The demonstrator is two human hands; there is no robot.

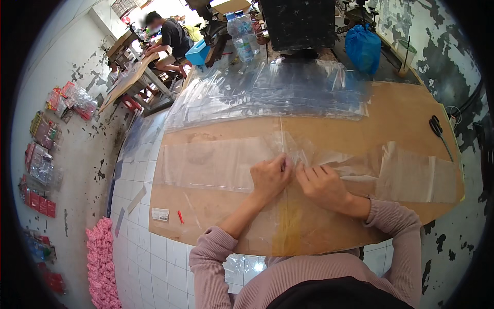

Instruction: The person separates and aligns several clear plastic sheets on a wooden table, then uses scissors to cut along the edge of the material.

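A long strip of clear plastic film (221, 165) lies across the brown tabletop (242, 221), and both my hands are at its middle. My left hand (271, 176) is closed, its thumb and fingers pinching the film. Just to the right, my right hand (323, 186) also pinches the film with its fingertips, a small gap away from the left. Between them the film is bunched up and rises a little from the table. To the right, a flat folded section of film (417, 175) reaches toward the table's right edge.
A stack of clear plastic sheets (267, 92) covers the far side. Black scissors (439, 135) lie at the right edge; a red cutter (180, 217) and white label (160, 214) at the left. Bottles (242, 38) and a blue bag (363, 49) stand behind. A person (172, 38) sits at another table.
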